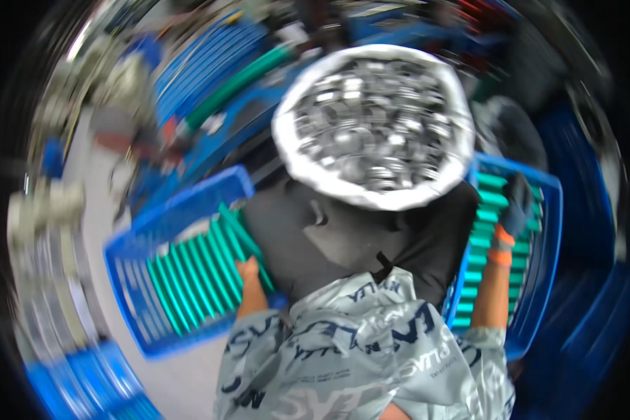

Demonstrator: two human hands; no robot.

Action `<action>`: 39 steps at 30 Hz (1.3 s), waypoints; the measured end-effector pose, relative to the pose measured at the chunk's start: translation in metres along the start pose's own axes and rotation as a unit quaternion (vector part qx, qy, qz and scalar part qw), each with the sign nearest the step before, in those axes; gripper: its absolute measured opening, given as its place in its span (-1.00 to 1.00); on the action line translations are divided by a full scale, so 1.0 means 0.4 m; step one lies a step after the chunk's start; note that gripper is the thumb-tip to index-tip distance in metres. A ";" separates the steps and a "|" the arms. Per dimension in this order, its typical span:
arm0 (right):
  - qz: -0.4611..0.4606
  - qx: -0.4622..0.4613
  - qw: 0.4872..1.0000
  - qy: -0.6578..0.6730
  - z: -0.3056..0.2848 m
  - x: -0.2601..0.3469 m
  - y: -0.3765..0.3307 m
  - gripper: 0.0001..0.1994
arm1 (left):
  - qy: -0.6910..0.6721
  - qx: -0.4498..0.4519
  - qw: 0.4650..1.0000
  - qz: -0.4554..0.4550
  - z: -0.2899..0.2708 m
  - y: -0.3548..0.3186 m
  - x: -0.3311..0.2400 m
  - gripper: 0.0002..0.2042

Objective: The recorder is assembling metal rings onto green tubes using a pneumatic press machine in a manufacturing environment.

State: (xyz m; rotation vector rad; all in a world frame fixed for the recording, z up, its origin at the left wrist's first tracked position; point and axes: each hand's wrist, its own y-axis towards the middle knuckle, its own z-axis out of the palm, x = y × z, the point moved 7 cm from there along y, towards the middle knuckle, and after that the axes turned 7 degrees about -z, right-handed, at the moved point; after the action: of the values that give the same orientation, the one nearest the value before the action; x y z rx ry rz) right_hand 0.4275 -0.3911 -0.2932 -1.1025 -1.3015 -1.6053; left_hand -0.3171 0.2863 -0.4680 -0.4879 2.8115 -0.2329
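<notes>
Bare and blurred, my left hand [248, 269] is at the right side of a blue crate [129, 297] with a row of green strip-like pieces [192, 276] in it. One green piece [238, 232] lies slanted across the others, its lower end by my left fingers; I cannot tell whether they grip it. On the other side, my right hand [516, 210] wears a dark glove with an orange cuff. It reaches over the far part of a second blue crate [551, 245], above more green pieces [481, 245]. Motion smears its fingers.
Between the crates, beyond my dark-clothed lap [357, 241], stands a round container with a white lined rim [287, 150], full of shiny metal rings [371, 126]. Blue slatted stacks [210, 63] and a green bar [238, 84] are at the far left. More blue crates [84, 381] stand near left.
</notes>
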 end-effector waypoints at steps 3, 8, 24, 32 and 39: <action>-0.053 0.175 0.983 -0.006 0.237 0.225 -0.074 -0.69 | -0.001 0.122 0.986 -0.110 0.260 -0.165 0.093 -0.08; -0.304 0.453 0.787 -0.290 0.649 0.402 -0.282 -0.15 | -0.061 0.205 0.966 -0.149 0.325 -0.220 0.057 -0.03; -0.250 0.535 0.682 -0.431 0.777 0.347 -0.380 -0.07 | -0.130 0.230 0.939 -0.220 0.327 -0.121 0.124 -0.12; -0.269 0.571 0.682 -0.370 0.799 0.384 -0.326 -0.56 | -0.442 0.221 0.856 -0.152 0.151 -0.204 0.055 -0.18; -0.296 0.526 0.714 -0.355 0.733 0.392 -0.250 -0.56 | -0.655 0.070 0.750 0.062 -0.295 -0.167 -0.217 -0.28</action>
State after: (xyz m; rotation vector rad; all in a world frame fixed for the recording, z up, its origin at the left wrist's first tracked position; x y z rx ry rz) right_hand 0.3275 -0.0927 -0.1465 -0.5140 -2.7903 -0.4141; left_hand -0.2531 0.2677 -0.3212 -0.2375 1.4006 -0.0198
